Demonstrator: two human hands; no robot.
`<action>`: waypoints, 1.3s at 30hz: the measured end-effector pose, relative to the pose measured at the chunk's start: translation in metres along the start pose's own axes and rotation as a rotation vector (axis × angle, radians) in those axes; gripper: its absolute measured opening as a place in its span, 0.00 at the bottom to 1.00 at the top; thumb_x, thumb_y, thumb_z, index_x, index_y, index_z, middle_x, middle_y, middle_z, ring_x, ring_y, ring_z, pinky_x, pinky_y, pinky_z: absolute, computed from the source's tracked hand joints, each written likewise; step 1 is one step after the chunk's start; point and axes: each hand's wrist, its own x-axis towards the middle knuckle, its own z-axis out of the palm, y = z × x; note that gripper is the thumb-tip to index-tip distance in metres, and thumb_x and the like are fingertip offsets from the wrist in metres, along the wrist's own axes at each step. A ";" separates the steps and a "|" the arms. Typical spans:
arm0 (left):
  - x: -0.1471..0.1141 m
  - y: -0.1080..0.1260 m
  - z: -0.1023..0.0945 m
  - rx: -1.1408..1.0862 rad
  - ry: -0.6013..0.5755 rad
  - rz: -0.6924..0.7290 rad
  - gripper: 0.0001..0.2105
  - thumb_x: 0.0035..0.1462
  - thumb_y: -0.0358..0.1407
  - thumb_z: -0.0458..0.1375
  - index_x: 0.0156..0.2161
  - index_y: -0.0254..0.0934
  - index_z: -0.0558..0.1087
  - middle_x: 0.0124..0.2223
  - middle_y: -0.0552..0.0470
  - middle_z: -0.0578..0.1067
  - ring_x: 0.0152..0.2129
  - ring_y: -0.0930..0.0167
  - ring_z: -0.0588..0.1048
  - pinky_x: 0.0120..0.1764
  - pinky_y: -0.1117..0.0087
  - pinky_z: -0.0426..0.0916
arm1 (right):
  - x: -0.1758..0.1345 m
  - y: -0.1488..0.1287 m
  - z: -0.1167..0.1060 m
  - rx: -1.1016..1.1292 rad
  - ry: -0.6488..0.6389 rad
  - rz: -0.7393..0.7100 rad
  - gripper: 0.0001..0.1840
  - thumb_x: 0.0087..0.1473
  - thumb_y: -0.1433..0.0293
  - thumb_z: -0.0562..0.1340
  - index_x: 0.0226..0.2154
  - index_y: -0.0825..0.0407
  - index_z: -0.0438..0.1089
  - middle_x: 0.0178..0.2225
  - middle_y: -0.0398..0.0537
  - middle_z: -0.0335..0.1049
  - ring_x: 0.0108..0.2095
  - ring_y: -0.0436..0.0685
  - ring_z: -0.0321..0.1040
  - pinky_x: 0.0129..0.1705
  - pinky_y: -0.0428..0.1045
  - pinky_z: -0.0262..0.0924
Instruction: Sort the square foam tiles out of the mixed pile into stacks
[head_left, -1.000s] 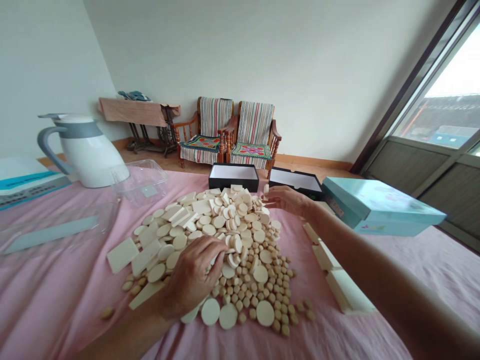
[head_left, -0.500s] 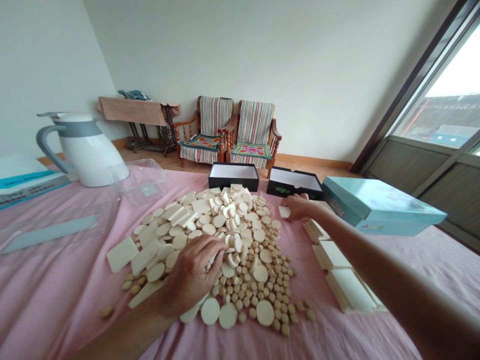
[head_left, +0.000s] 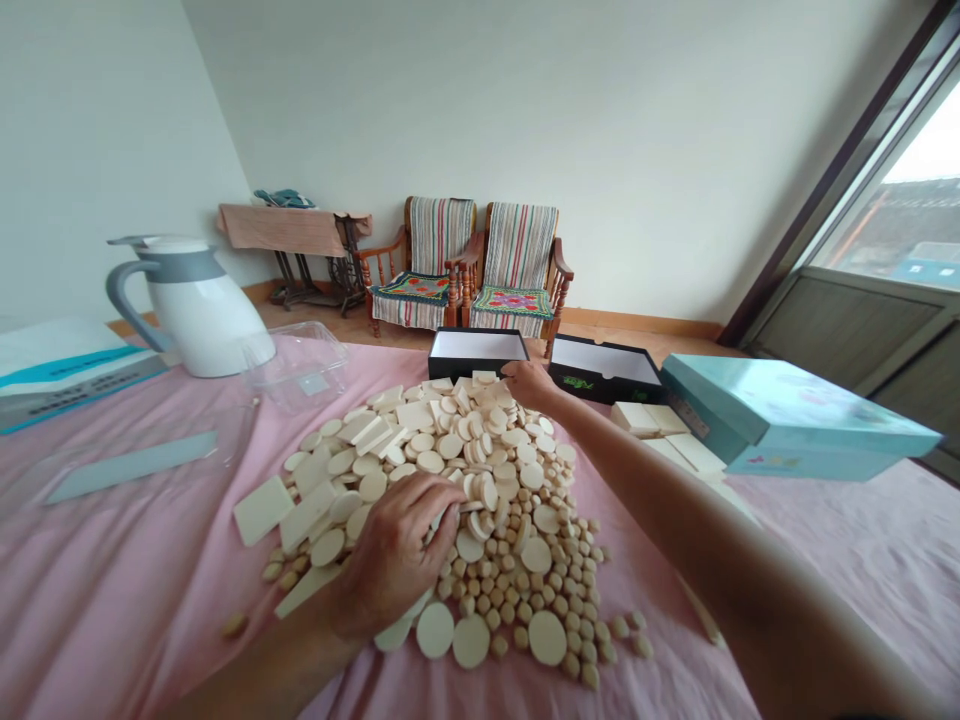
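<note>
A broad heap of pale wooden pieces lies on the pink cloth: round wooden discs [head_left: 430, 462], rectangular wooden tiles [head_left: 264, 511] and small wooden beads [head_left: 517, 580]. My left hand [head_left: 405, 545] rests on the heap's near left middle, fingers curled and thumb drawn in; whatever sits in its grasp is hidden. At the heap's far edge, close to the black boxes, my right hand [head_left: 531, 386] has its fingers pinched at a pale wooden tile [head_left: 495, 393], which they partly cover. Stacked square tiles [head_left: 694, 453] lie to the right, partly behind my right forearm.
Two open black boxes [head_left: 480, 345] [head_left: 606, 370] stand behind the heap. A light blue box [head_left: 810, 410] is at the right. To the left are a white jug [head_left: 206, 315], a clear plastic container [head_left: 300, 375] and a blue-and-white package [head_left: 71, 380]. Two chairs stand beyond the table.
My right hand has moved left from beside the stacks, where a square tile was at its fingers, to the heap's far edge. My left hand stays on the heap. The view has shifted slightly.
</note>
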 end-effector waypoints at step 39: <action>0.003 -0.002 0.003 0.048 0.033 0.060 0.07 0.59 0.26 0.52 0.37 0.36 0.72 0.35 0.50 0.75 0.35 0.71 0.73 0.40 0.70 0.68 | -0.133 0.073 -0.037 -0.124 -0.270 -0.071 0.29 0.46 0.63 0.65 0.50 0.60 0.66 0.49 0.62 0.67 0.50 0.64 0.63 0.52 0.53 0.56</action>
